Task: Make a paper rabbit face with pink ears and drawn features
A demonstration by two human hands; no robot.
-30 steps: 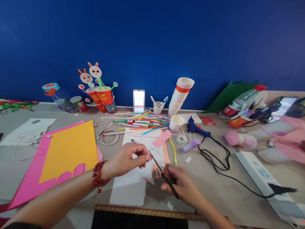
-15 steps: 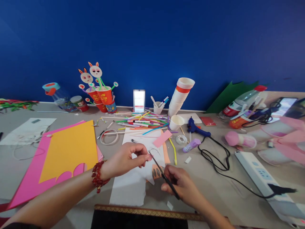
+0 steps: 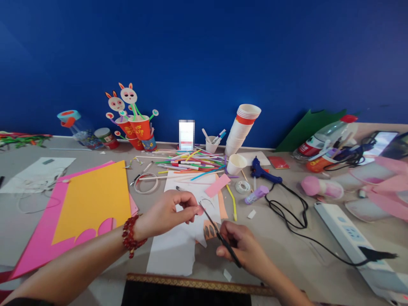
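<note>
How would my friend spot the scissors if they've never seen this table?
Start at the blue wall and come down to the table in front. Near its front, just right of the white paper, is the right hand. It holds the scissors, set apart from the paper scrap nearby by dark handles and slim blades.

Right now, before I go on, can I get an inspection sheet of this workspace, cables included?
Surface: grey table, scraps on it.
Work things: scissors above white paper; pink strip beyond.
Clutter: coloured sticks heaped; cup stack near wall.
Grips: right grip holds scissors; left grip pinched at their tips, contents too small to tell.
Cables: black cord loops from glue gun to power strip.
Surroundings: wall is blue.
</note>
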